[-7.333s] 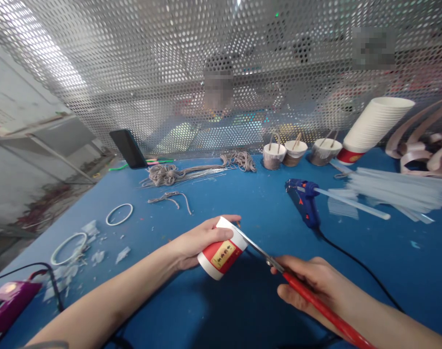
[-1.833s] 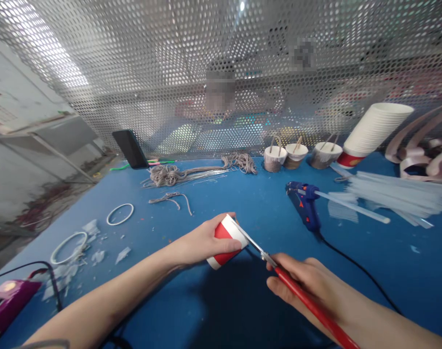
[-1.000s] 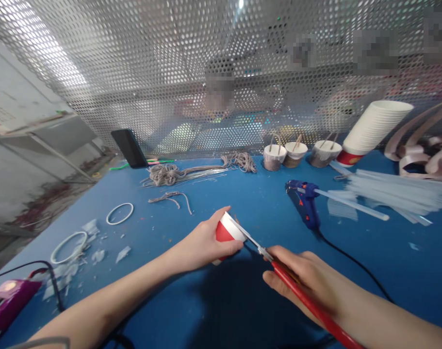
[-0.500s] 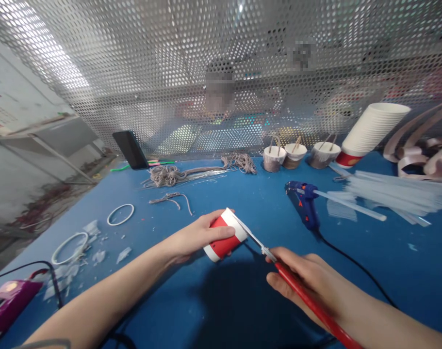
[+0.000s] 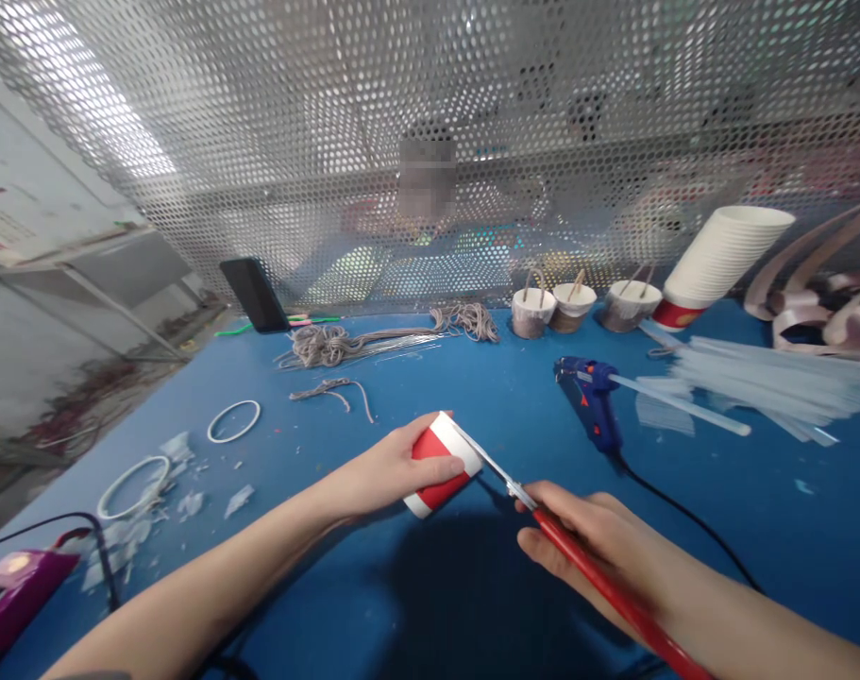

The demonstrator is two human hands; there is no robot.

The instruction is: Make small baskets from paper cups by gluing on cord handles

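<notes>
Gripping a small red paper cup with a white rim (image 5: 442, 464) on its side just above the blue desk (image 5: 472, 604), the left hand (image 5: 387, 467) wraps its fingers over the top and presses the thumb along the near wall, while the right hand (image 5: 599, 548) is closed around the red handles of a pair of scissors (image 5: 543, 515) whose silver blades meet the cup at its rim. The thumb lies close to where the blades bite, so a quick closing of the scissors could nick it. Thin paper buckles easily, and a tight squeeze from the left hand could crush the wall and send the cut off line, tearing instead of slicing. The cup is held in the air with no support beneath, so it may twist between the fingers under the blade's push. Just beyond the right hand, the black cord (image 5: 684, 515) of the blue hot glue gun (image 5: 591, 404) trails across the desk; a forearm dragging over it could tug the gun toward the loose pile of clear glue sticks (image 5: 769, 382).
</notes>
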